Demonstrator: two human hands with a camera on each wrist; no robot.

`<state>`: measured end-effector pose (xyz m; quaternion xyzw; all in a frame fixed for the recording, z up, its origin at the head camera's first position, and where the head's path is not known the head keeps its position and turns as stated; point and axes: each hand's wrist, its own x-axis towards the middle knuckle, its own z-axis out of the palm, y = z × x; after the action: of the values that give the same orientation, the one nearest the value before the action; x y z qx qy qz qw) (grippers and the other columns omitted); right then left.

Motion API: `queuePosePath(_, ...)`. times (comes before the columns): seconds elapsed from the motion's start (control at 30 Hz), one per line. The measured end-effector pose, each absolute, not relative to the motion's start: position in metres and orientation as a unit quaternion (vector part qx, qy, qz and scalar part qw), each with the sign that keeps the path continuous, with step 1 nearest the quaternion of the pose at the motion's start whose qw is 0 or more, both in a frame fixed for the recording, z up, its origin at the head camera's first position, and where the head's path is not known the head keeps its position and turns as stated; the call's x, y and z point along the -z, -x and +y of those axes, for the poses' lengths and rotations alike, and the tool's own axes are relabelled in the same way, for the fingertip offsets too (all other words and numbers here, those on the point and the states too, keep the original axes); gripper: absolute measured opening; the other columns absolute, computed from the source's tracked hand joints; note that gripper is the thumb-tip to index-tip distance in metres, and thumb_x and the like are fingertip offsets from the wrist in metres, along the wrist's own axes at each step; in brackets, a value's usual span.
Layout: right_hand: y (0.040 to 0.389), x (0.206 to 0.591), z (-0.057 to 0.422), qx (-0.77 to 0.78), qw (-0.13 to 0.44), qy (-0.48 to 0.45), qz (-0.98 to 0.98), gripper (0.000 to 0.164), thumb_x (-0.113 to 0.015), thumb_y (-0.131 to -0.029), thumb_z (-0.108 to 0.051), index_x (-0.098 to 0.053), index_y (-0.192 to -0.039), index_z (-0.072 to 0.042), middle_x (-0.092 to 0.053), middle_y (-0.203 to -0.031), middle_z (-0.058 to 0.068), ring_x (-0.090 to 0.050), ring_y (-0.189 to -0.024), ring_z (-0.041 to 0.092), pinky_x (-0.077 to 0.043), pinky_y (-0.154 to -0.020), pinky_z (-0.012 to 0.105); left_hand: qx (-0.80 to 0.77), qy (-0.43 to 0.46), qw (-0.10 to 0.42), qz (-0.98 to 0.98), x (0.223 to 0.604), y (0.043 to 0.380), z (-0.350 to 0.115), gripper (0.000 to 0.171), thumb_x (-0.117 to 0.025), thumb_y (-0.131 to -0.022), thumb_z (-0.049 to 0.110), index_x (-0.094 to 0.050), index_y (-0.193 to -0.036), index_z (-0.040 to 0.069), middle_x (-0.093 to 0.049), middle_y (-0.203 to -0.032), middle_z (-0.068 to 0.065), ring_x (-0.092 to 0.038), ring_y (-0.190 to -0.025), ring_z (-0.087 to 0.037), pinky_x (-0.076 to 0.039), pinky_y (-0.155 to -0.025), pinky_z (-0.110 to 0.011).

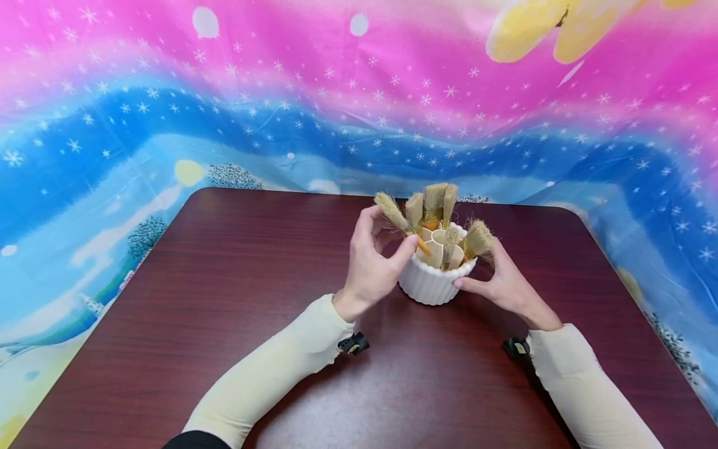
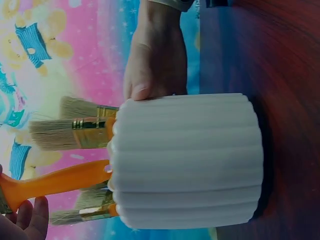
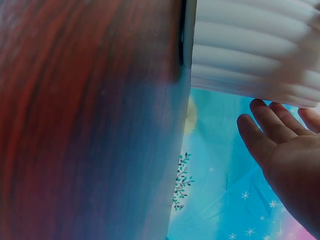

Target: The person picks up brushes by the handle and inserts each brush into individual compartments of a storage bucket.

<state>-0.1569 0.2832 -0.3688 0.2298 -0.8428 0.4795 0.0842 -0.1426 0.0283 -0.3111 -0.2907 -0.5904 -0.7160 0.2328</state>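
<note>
My left hand pinches a paintbrush by its orange handle, bristles up and leaning left. The handle's lower end is at the mouth of a white ribbed pot, which has round compartments inside. Against the pot's right side rests my right hand, thumb at the front rim. In the right wrist view its fairly straight fingers touch the pot wall. Several other paintbrushes stand bristles up in the pot, among them a wide one at the back and one leaning right.
The pot stands on a dark reddish-brown table, towards its far side. Behind the table hangs a pink and blue cloth printed with snowflakes. Both forearms, in cream sleeves, reach in from the near side.
</note>
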Motion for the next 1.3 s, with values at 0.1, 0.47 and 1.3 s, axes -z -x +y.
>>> queuePosePath(0.1,0.157,0.369,0.283,-0.478,0.083,-0.231,-0.843,0.098,-0.080,-0.069,0.006,-0.026,-0.149,-0.009,-0.044,-0.137,0.015,-0.044,-0.123,0.004,-0.033,-0.100,0.015,0.714,0.289,0.228,-0.596,0.315,0.143,0.030,0.043,-0.064,-0.076,-0.017,-0.043,-0.113,-0.013,-0.052,-0.101,-0.028,-0.059,-0.091,-0.033,-0.052,-0.080,-0.050)
queuePosePath(0.47,0.155,0.365,0.282,-0.471,0.071,-0.212,-0.853,0.092,-0.081,-0.071,0.000,-0.029,-0.146,-0.010,-0.048,-0.136,0.011,-0.045,-0.122,0.005,-0.034,-0.099,0.018,0.711,0.291,0.220,-0.602,0.327,0.144,0.038,0.044,-0.065,-0.075,-0.017,-0.043,-0.114,-0.013,-0.052,-0.101,-0.027,-0.059,-0.089,-0.029,-0.051,-0.078,-0.053)
queuePosePath(1.3,0.171,0.391,0.296,-0.471,0.080,-0.217,-0.851,0.099,-0.083,-0.070,0.000,-0.027,-0.148,-0.021,-0.046,-0.137,0.006,-0.045,-0.124,0.009,-0.034,-0.099,0.018,0.668,0.317,0.216,-0.638,0.343,0.154,0.043,0.045,-0.067,-0.074,-0.017,-0.047,-0.114,-0.012,-0.052,-0.103,-0.024,-0.062,-0.087,-0.036,-0.055,-0.076,-0.042)
